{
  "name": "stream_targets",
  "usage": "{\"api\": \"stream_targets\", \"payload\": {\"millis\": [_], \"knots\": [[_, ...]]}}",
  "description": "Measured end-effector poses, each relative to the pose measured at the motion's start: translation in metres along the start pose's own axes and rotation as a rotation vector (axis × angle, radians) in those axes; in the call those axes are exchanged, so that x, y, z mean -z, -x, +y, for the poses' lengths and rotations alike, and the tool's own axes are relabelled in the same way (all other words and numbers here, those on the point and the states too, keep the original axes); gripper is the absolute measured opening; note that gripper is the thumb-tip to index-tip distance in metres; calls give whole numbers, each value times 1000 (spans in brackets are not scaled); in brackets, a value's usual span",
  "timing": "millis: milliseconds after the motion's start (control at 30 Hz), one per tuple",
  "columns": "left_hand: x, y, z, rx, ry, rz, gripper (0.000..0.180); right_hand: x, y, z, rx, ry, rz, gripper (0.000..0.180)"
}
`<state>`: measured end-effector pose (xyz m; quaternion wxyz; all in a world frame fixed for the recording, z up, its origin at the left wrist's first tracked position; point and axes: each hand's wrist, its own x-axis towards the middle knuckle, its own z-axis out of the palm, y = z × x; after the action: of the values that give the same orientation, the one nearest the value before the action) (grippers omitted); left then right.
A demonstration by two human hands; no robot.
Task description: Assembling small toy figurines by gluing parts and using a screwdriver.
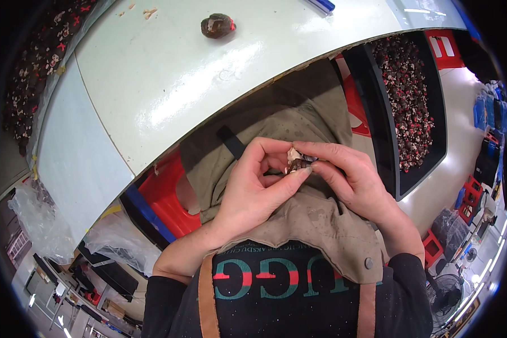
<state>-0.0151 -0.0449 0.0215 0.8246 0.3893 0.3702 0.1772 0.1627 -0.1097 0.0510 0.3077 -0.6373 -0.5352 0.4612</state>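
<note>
Here both hands meet over the lap, above a tan apron (321, 225), and pinch one small piece (296, 161) between them. The left hand (252, 186) has its grip narrow, thumb and forefinger closed on the piece's near side; the right hand (352, 177) closes on it from the other side, fingertips touching the same piece. It looks like a small brown and cream lump, perhaps a shell or husk partly split, though it is too small to tell for sure. On the pale tabletop (169, 84) ahead lies another dark lump (218, 25), well apart from the hands, with a few crumbs (150, 12) beyond it. A long black tray (390, 149) at the right is heaped with dark, red-flecked bits. Judging by that, the piece in hand seems only half worked, and a great many remain.
</note>
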Motion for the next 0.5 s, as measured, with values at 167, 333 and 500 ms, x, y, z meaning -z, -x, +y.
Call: {"api": "stream_targets", "payload": {"millis": [167,333,500], "knots": [[-6,2,5,-30,2,35,34,6,3,-7,-18,87,-12,31],[-17,10,29,-1,-67,-22,33,31,-8,-11,143,35,251,31],[-14,6,46,-114,53,-83,34,87,-50,-52,134,19,431,36]]}}
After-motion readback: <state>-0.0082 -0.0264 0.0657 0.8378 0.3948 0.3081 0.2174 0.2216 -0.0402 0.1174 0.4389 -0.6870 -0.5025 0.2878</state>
